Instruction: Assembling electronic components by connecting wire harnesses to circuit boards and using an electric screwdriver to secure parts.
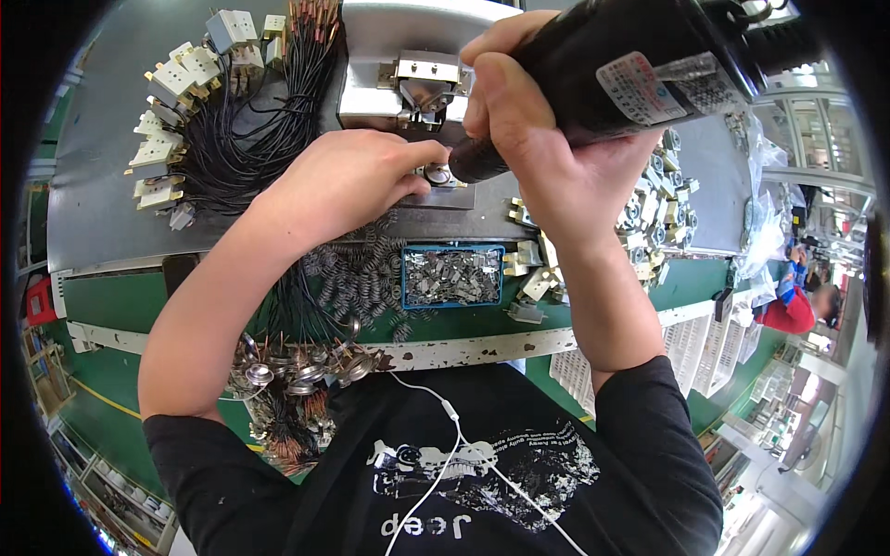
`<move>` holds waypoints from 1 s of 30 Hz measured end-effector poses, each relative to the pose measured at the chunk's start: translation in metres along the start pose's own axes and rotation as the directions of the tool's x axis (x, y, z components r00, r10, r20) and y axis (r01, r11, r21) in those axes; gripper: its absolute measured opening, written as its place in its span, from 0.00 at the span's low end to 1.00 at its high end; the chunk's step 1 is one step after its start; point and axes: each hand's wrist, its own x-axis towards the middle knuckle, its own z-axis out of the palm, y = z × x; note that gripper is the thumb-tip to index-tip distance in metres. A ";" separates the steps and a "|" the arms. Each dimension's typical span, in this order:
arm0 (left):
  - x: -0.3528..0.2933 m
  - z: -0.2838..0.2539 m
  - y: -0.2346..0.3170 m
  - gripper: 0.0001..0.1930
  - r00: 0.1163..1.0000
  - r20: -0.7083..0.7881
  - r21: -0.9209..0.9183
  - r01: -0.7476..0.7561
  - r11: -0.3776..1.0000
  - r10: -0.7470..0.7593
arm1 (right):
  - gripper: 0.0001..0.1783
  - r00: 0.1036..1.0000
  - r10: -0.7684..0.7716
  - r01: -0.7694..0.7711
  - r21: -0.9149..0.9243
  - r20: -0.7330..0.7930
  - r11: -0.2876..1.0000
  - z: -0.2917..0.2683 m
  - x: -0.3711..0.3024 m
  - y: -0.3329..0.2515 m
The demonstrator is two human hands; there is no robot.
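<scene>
My right hand (561,153) is wrapped round a black electric screwdriver (584,56), a thick cylinder with pale stickers on its side. The tool lies slanted, its narrow nose down to the left by a small round metal part (438,173). At that part, the thumb and index finger of my left hand (357,176) close in from the left side, holding it low over a flat metal block (450,197). The tip of the screwdriver is close to the part; whether they touch I cannot tell. Behind stands a metal fixture (426,69) on a pale base.
Black wires (241,153) with white connector blocks (176,79) crowd the left. Loose coil springs (357,273) lie near a blue tray (405,278) of small metal pieces. Pale switch-like parts (654,208) are heaped right. Round metal parts (306,371) hang by the front edge. A person in red (788,310) is far right.
</scene>
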 end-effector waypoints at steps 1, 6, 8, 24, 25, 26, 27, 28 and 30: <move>0.001 0.001 0.001 0.16 1.000 -0.019 -0.013 -0.009 1.000 0.009 | 0.10 0.999 -0.019 0.020 -0.023 0.039 1.000 -0.003 -0.003 0.002; -0.005 0.009 -0.002 0.16 0.996 -0.086 0.026 -0.025 0.999 0.027 | 0.15 0.722 0.638 -0.662 0.004 -0.268 0.750 0.028 0.023 -0.061; -0.006 0.008 0.001 0.16 0.993 -0.109 0.051 -0.030 0.998 0.036 | 0.20 0.552 0.743 -0.785 0.064 -0.378 0.616 0.035 0.032 -0.067; -0.028 0.055 0.057 0.02 0.917 0.075 0.138 -0.399 0.906 0.393 | 0.09 0.752 0.448 -0.474 0.076 -0.483 0.877 0.031 0.066 -0.031; -0.029 0.056 0.056 0.04 0.921 0.041 0.111 -0.390 0.914 0.388 | 0.10 0.533 0.611 -0.739 0.031 -0.585 0.674 0.036 0.069 -0.041; -0.029 0.056 0.054 0.05 0.925 0.006 0.083 -0.380 0.921 0.381 | 0.10 0.535 0.611 -0.737 0.032 -0.583 0.675 0.036 0.068 -0.040; -0.029 0.055 0.054 0.05 0.925 0.006 0.086 -0.379 0.921 0.380 | 0.11 0.544 0.625 -0.745 0.020 -0.560 0.667 0.035 0.068 -0.041; -0.029 0.053 0.054 0.06 0.932 0.036 0.035 -0.361 0.932 0.360 | 0.11 0.552 0.639 -0.753 0.008 -0.536 0.658 0.035 0.068 -0.041; -0.025 0.052 0.054 0.07 0.934 0.064 -0.015 -0.350 0.937 0.351 | 0.12 0.802 0.399 -0.454 -0.020 -0.444 0.891 0.021 0.053 -0.005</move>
